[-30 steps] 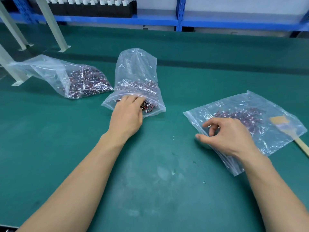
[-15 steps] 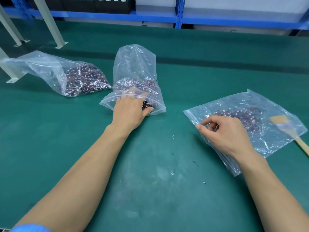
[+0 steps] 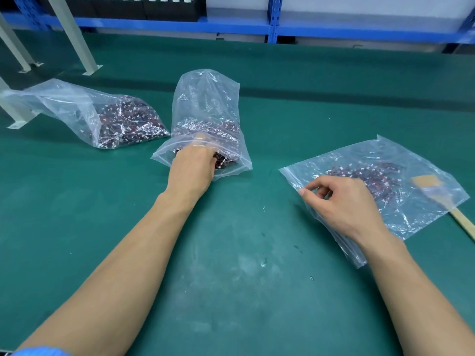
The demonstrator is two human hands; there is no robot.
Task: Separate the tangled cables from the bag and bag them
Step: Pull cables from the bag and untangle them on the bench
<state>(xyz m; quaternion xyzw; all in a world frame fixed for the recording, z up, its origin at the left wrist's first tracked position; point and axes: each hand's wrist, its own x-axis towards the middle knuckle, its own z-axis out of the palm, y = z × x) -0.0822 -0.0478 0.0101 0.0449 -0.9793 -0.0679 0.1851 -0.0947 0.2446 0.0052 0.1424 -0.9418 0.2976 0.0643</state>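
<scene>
Some bagged cables [image 3: 224, 161] in left grip [image 3: 193, 167]

We log a green bench mat [image 3: 231, 291], scuffed pale toward its near edge. Beyond the mat runs a blue steel rack [image 3: 154, 23] carrying black trays [image 3: 133, 9]. Pale angled metal legs [image 3: 74, 34] stand on the mat's far-left corner. Even light.

left hand [image 3: 191, 170] now deeper inside middle bag [image 3: 205, 106], fingers curled among cables [image 3: 223, 161]
</scene>
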